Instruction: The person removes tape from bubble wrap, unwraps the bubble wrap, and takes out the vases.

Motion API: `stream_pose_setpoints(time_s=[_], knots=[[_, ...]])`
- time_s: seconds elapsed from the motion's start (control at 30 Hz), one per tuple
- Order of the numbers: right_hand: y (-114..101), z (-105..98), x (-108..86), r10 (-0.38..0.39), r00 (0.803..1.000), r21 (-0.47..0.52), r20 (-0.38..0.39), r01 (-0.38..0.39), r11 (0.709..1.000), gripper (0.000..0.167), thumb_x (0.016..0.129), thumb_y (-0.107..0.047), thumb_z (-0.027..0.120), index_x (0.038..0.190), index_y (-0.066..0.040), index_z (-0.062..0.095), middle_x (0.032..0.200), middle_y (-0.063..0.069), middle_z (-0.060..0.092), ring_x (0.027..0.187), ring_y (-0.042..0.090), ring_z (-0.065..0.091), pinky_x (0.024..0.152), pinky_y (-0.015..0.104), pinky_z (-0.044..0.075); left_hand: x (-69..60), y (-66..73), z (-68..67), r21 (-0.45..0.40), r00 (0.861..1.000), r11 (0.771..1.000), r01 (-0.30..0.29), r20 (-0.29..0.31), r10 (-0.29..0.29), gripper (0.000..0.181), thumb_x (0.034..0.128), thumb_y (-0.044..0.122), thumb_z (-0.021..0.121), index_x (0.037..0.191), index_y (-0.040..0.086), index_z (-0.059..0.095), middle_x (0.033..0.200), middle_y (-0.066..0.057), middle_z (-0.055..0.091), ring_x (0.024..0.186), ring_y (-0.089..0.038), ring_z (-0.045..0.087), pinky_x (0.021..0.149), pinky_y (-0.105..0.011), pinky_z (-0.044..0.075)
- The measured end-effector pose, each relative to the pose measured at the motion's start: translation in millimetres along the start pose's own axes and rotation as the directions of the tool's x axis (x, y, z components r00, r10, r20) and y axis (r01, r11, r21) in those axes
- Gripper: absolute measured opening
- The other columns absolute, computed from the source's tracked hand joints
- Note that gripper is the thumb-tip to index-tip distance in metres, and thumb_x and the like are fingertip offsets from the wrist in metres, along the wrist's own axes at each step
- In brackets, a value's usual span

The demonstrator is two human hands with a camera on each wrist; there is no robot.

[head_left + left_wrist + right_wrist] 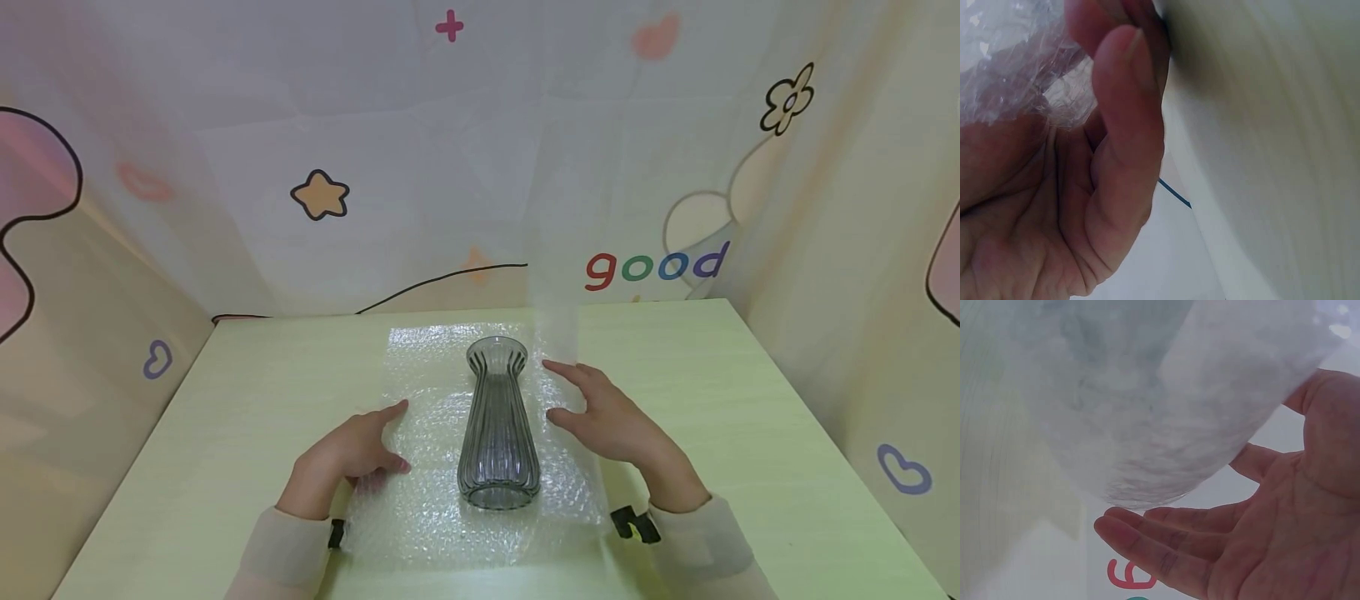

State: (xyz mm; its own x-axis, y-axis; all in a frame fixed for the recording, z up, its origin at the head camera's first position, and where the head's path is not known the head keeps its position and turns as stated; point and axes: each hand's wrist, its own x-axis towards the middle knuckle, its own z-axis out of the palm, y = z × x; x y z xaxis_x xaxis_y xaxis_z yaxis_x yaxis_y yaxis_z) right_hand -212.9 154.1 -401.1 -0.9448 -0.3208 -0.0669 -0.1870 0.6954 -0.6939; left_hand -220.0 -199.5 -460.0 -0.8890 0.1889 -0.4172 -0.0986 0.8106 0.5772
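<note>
A grey, ribbed glass vase (498, 425) lies on its side on a sheet of clear bubble wrap (431, 508), its flared mouth pointing away. My left hand (341, 454) is at the sheet's left edge, with thumb and index finger over it. In the left wrist view, the bubble wrap (1010, 81) runs into the curled fingers (1129, 125). To the vase's right, my right hand (611, 417) touches the right part of the sheet with fairly straight, spread fingers. The right wrist view has the bubble wrap (1147, 437) bulging above the fingertips. Neither hand touches the vase.
The pale table (247, 400) extends on both sides of the sheet. A printed curtain (420, 167) hangs behind the table's far edge and along both sides. Black pieces (636, 527) are strapped at the wrists.
</note>
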Motion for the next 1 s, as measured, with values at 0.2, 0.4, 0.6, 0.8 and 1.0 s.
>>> stream_pose_setpoints(time_s=[0.2,0.4,0.6,0.8,1.0], knots=[[0.9,0.8,1.0,0.021,1.0,0.016,-0.01,-0.021,1.0,0.072,0.096,-0.035,0.072,0.159,-0.018,0.041,0.165,0.018,0.035,0.153,0.043,0.03,0.119,0.067,0.03,0.1,0.0,0.2,-0.004,1.0,1.0,0.002,-0.001,-0.002,0.099,0.0839,0.017,0.086,0.165,0.027,0.031,0.065,-0.006,0.061,0.055,-0.017,0.056,0.05,-0.03,0.05],[1.1,0.8,1.6,0.046,0.999,0.011,-0.008,-0.046,0.999,0.081,0.09,-0.04,0.079,0.157,-0.015,0.041,0.164,0.02,0.035,0.152,0.044,0.032,0.118,0.067,0.033,-0.6,0.4,-0.1,-0.004,1.0,1.0,0.003,0.0,-0.003,0.099,0.0838,0.017,0.086,0.165,0.027,0.031,0.065,-0.006,0.061,0.054,-0.016,0.056,0.05,-0.03,0.05],[-0.1,1.3,1.9,0.078,0.997,-0.014,-0.009,-0.078,0.997,0.089,0.086,-0.045,0.082,0.158,-0.014,0.038,0.164,0.022,0.034,0.15,0.045,0.035,0.115,0.068,0.037,-0.6,0.7,-0.6,-0.001,1.0,1.0,0.001,0.003,-0.001,0.099,0.084,0.018,0.086,0.165,0.026,0.03,0.065,-0.006,0.061,0.054,-0.017,0.056,0.05,-0.029,0.049],[-1.9,1.4,1.3,0.113,0.993,-0.021,-0.022,-0.113,0.993,0.094,0.083,-0.05,0.084,0.157,-0.016,0.035,0.161,0.024,0.036,0.14,0.045,0.047,0.108,0.066,0.044,-1.2,1.2,-0.9,0.0,1.0,1.0,0.005,0.002,-0.005,0.099,0.0837,0.018,0.087,0.165,0.026,0.03,0.065,-0.007,0.062,0.055,-0.017,0.056,0.051,-0.029,0.049],[-0.6,1.2,0.9,0.111,0.993,-0.026,-0.034,-0.112,0.993,0.094,0.084,-0.046,0.083,0.157,-0.015,0.032,0.158,0.026,0.038,0.136,0.044,0.05,0.107,0.064,0.046,-1.2,1.1,-0.7,0.004,1.0,1.0,0.008,0.0,-0.008,0.099,0.0835,0.019,0.087,0.165,0.027,0.031,0.066,-0.007,0.062,0.055,-0.017,0.056,0.051,-0.029,0.049]])
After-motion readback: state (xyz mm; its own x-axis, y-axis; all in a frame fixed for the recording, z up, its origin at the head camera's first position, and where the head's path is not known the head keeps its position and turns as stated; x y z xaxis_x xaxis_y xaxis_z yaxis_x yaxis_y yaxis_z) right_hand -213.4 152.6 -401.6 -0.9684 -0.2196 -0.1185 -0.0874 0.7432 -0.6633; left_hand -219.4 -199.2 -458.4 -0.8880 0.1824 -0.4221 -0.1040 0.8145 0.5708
